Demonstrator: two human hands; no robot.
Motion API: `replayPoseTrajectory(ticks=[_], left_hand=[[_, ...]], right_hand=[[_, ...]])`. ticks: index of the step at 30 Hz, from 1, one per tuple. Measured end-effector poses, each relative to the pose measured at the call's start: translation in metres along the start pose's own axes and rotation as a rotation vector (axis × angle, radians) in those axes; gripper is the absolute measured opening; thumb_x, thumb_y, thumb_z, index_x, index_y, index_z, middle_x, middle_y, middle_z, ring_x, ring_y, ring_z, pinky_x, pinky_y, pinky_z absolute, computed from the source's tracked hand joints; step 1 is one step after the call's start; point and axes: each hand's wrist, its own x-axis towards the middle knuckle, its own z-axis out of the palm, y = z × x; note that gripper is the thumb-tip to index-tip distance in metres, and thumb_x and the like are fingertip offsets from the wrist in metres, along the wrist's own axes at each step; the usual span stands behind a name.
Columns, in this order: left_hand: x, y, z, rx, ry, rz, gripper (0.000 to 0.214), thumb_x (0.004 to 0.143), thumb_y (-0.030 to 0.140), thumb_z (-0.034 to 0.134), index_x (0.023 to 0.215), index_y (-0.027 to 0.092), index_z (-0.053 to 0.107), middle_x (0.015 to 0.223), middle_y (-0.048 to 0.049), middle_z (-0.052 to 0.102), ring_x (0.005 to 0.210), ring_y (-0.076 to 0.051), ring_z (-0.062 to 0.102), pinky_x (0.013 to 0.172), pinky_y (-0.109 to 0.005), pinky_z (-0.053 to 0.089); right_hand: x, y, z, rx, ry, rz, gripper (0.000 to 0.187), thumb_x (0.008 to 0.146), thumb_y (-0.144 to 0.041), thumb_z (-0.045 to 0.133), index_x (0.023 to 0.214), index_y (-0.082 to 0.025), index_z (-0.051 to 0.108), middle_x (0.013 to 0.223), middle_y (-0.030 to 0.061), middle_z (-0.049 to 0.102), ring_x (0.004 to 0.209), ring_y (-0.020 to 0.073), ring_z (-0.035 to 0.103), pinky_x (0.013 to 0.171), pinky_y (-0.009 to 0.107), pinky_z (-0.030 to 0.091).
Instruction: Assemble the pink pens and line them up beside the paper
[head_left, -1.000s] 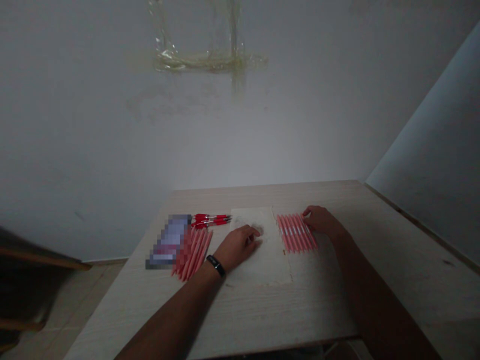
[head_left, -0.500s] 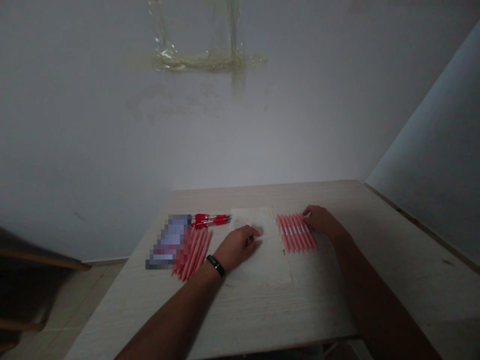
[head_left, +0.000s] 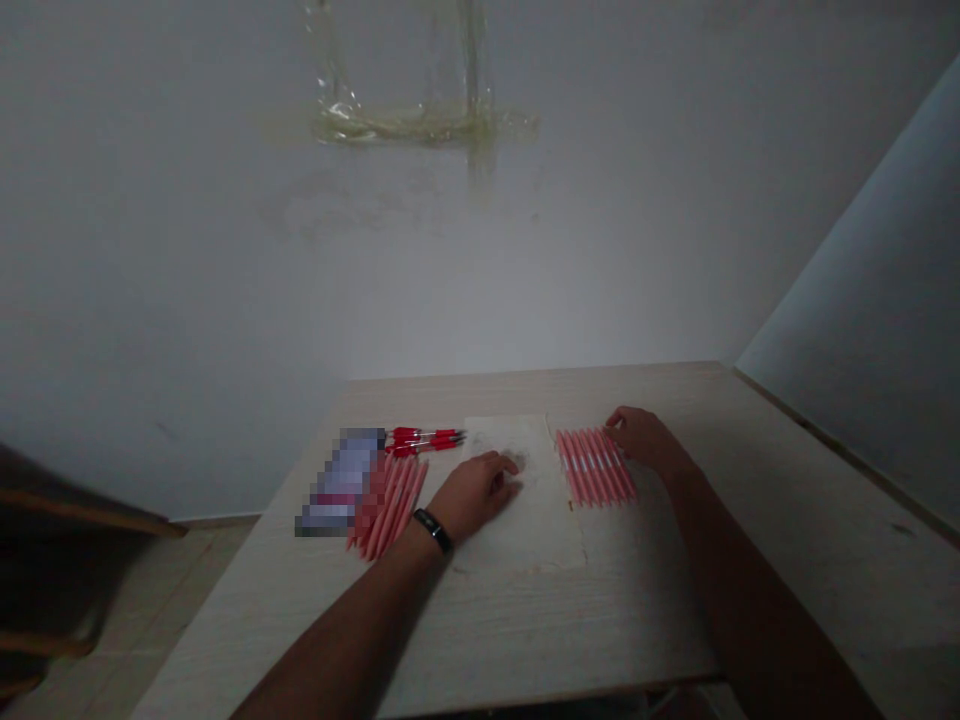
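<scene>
My left hand rests on a pale cloth or paper sheet, fingers loosely curled and thumb apart from the index finger, holding nothing. A dark smudge marks the sheet beside its fingertips. At the right, a neat row of pink pens lies side by side, each with a pale band midway. My right hand reaches the far right end of that row, its fingertips closed at the tip of the outermost pen. Left of my left wrist lies a looser bunch of pink pens.
Several red pens with dark tips lie behind the loose bunch. A pixelated flat object sits at the table's left side. The pale wooden table meets a wall at the back, where yellowed tape sticks.
The view has shifted very slightly. Both hands keep nearly the same places and poses, and the pens lie as before.
</scene>
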Motion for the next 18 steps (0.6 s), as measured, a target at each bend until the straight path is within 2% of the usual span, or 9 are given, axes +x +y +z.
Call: replayPoseTrajectory(ticks=[2, 4, 7, 9, 12, 18], left_hand=[[-0.001, -0.003, -0.007, 0.081, 0.017, -0.082, 0.022, 0.089, 0.028, 0.056, 0.106, 0.021, 0.067, 0.096, -0.0064, 0.069, 0.081, -0.018, 0.064, 0.072, -0.027, 0.046], [-0.002, -0.008, -0.017, 0.187, 0.04, -0.226, 0.021, 0.088, 0.027, 0.057, 0.105, 0.02, 0.066, 0.101, -0.0089, 0.069, 0.087, -0.021, 0.065, 0.073, -0.029, 0.047], [-0.006, -0.018, -0.034, 0.346, 0.081, -0.35, 0.023, 0.087, 0.028, 0.059, 0.106, 0.017, 0.065, 0.113, -0.0133, 0.067, 0.103, -0.025, 0.064, 0.083, -0.033, 0.049], [-0.009, -0.025, -0.044, 0.447, 0.097, -0.388, 0.025, 0.087, 0.031, 0.057, 0.105, 0.015, 0.065, 0.115, -0.0163, 0.066, 0.106, -0.028, 0.063, 0.087, -0.036, 0.049], [-0.013, -0.033, -0.052, 0.492, 0.051, -0.459, 0.03, 0.088, 0.036, 0.055, 0.107, 0.014, 0.064, 0.113, -0.0187, 0.067, 0.101, -0.031, 0.066, 0.084, -0.039, 0.051], [-0.013, -0.04, -0.05, 0.451, 0.001, -0.482, 0.033, 0.086, 0.037, 0.057, 0.112, 0.017, 0.064, 0.109, -0.0166, 0.071, 0.1, -0.031, 0.068, 0.084, -0.038, 0.051]], right_hand=[[-0.003, -0.007, -0.001, 0.02, 0.038, -0.037, 0.011, 0.082, -0.026, 0.058, 0.082, -0.018, 0.066, 0.077, 0.0063, 0.07, 0.066, 0.0144, 0.061, 0.063, 0.024, 0.04], [-0.006, -0.015, 0.0, 0.042, 0.076, -0.088, 0.011, 0.082, -0.025, 0.058, 0.083, -0.018, 0.066, 0.078, 0.0057, 0.07, 0.068, 0.0142, 0.061, 0.064, 0.023, 0.039], [-0.01, -0.025, 0.001, 0.066, 0.08, -0.124, 0.012, 0.083, -0.026, 0.058, 0.083, -0.019, 0.067, 0.074, 0.0037, 0.068, 0.065, 0.0135, 0.058, 0.062, 0.023, 0.037], [-0.013, -0.03, 0.001, 0.085, 0.078, -0.157, 0.013, 0.084, -0.027, 0.056, 0.083, -0.019, 0.067, 0.07, 0.0023, 0.066, 0.062, 0.0132, 0.057, 0.06, 0.023, 0.036], [-0.018, -0.036, 0.002, 0.112, 0.078, -0.225, 0.015, 0.085, -0.029, 0.055, 0.081, -0.02, 0.066, 0.067, 0.0011, 0.064, 0.06, 0.0134, 0.055, 0.058, 0.023, 0.035], [-0.024, -0.046, 0.005, 0.17, 0.023, -0.323, 0.018, 0.088, -0.033, 0.053, 0.082, -0.02, 0.064, 0.064, 0.0001, 0.064, 0.058, 0.0134, 0.054, 0.057, 0.023, 0.034]])
